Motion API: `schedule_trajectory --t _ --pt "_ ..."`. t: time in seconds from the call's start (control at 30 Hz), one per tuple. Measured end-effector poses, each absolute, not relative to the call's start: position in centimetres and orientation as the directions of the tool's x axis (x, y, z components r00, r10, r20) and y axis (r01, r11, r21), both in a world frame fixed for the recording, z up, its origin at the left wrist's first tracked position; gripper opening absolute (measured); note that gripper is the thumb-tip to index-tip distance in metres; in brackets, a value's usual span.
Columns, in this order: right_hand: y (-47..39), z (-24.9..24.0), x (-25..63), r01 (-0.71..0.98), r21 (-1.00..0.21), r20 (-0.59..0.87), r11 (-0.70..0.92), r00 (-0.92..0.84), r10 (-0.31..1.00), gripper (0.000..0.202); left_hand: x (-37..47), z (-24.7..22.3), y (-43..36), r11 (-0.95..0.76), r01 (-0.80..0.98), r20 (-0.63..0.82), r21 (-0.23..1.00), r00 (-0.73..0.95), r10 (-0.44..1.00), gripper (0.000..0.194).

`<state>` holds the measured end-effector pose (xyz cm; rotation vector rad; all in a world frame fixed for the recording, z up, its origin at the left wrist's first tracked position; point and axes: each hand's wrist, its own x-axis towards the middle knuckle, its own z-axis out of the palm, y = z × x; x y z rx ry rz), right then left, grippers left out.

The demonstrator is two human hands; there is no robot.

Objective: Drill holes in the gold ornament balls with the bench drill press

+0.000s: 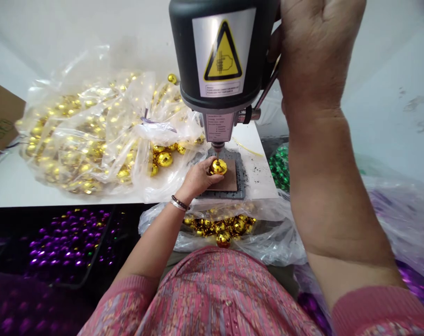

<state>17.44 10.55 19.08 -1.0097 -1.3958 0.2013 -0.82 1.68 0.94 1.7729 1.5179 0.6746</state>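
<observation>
A black drill press (217, 51) with a yellow hand-warning label stands over a grey base (242, 175). On the base, a brown board (230, 181) lies beneath a shiny gold ball (218, 166). My left hand (201, 177) grips the ball from its left side, thumb and fingers around it, and the drill's tip meets the ball's top. Raised at the upper right, my right hand (313, 51) is beside the drill's black housing, near a metal lever (268, 88). Its fingers are mostly hidden behind the housing and the hand itself.
Clear bags of gold balls (89, 140) cover the white table (9, 186) at left. Another open bag of gold balls (222, 228) is below the table edge. Purple balls (70, 240) lie lower left, green ones (279, 165) to the right. A cardboard box (2, 116) stands far left.
</observation>
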Motion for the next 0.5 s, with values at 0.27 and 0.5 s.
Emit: schedule_trajectory --t 0.27,0.5 --pt "4.3 17.8 17.5 0.233 -0.625 0.781 0.745 0.164 0.603 0.013 -0.9 0.8 1.4 -0.061 0.605 -0.049 0.794 0.163 0.985 0.066" --pt "-0.9 14.2 18.1 0.391 -0.641 0.742 0.661 0.096 0.663 0.025 -1.0 0.6 1.4 -0.059 0.603 -0.07 0.796 0.188 0.98 0.066"
